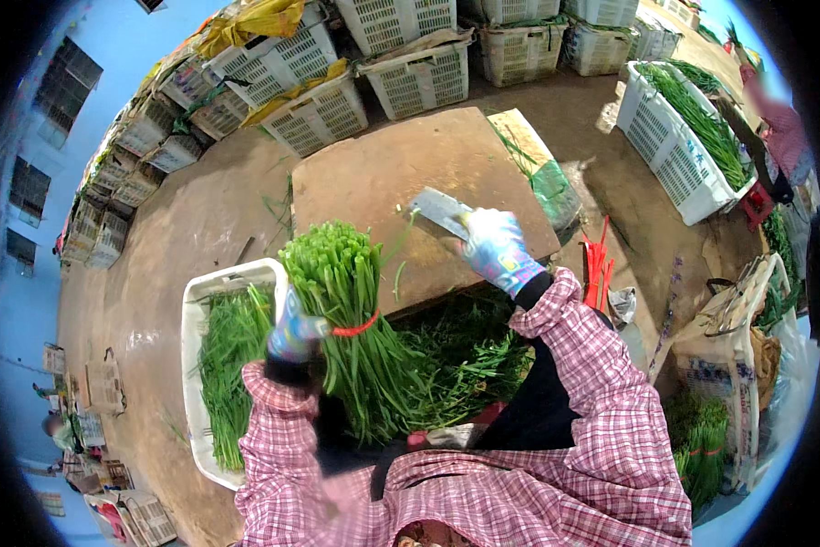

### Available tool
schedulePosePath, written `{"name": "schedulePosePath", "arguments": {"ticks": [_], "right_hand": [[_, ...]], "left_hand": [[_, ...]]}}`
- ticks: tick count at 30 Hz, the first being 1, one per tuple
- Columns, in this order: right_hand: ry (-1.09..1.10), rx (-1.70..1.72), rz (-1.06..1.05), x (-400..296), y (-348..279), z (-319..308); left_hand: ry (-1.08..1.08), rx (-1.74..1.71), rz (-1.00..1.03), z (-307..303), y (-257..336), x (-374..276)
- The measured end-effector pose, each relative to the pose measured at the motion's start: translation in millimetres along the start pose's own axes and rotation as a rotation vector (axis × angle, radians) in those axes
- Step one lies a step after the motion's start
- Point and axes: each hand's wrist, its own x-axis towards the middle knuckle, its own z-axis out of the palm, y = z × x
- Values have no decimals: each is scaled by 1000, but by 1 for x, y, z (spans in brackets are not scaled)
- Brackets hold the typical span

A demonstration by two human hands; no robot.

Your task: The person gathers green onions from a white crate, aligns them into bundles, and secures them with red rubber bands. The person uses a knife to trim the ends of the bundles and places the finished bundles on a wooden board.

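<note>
My right hand [495, 246], in a patterned work glove, is closed around the handle of a cleaver [440, 208], whose broad blade is over the wooden board [417, 164]. My gloved left hand [297, 331] grips a thick bundle of green stalks [341, 273], bound with a red band [356, 324]. The bundle is upright, its cut ends upward and its leaves hanging down. To its left, more long greens lie in a white plastic crate [192, 383]. Small cut pieces are on and above the board's near part. Loose green leaves [478, 362] lie below the board, near my lap.
Stacked white crates [417, 78] line the far side. At right are a crate full of greens [683, 150], a seated person [779, 137], red ties [595, 267] beside the board, and a bag-lined basket [718, 369] with banded bundles [704, 451] near it.
</note>
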Motion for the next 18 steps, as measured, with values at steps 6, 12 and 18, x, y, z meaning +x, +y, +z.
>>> {"name": "schedulePosePath", "arguments": {"ticks": [6, 12, 18], "right_hand": [[-273, 1220, 138, -5, -48, -18], [-164, 1911, 105, -53, 11, -97], [-94, 564, -40, -92, -35, -69]], "left_hand": [[-18, -18, -85, 37, -17, -4], [-34, -130, -222, 24, -56, -4], [3, -9, -228, 56, -52, 0]]}}
